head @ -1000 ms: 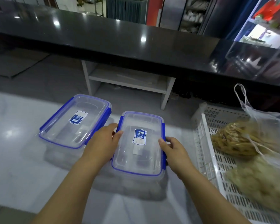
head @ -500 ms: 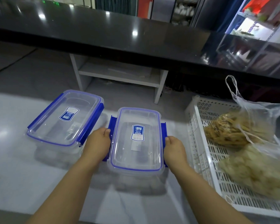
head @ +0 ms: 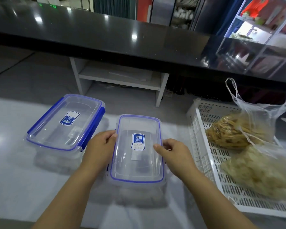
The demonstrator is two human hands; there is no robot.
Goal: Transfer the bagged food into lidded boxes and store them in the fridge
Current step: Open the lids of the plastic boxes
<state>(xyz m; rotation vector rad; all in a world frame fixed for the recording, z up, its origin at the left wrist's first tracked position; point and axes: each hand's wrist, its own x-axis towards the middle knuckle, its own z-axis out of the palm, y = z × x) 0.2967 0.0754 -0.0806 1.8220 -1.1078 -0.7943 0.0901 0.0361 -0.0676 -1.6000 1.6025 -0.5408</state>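
Head view: near box (head: 135,192) sits mid-counter (head: 15,162), lid (head: 139,169) on. Left hand (head: 101,146) and right hand (head: 173,151) each pinch a long lid edge, grip curled. Lid is probably light, stiff and slick, so lift by both rims. Bagged food (head: 229,134) lies in the right basket (head: 198,129).

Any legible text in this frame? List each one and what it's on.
"DYU": sticker on near box lid, upright.
"DYU": second sticker on left box lid, rotated.
Fine print on both stickers: too blurred to read.
Nothing else legible.
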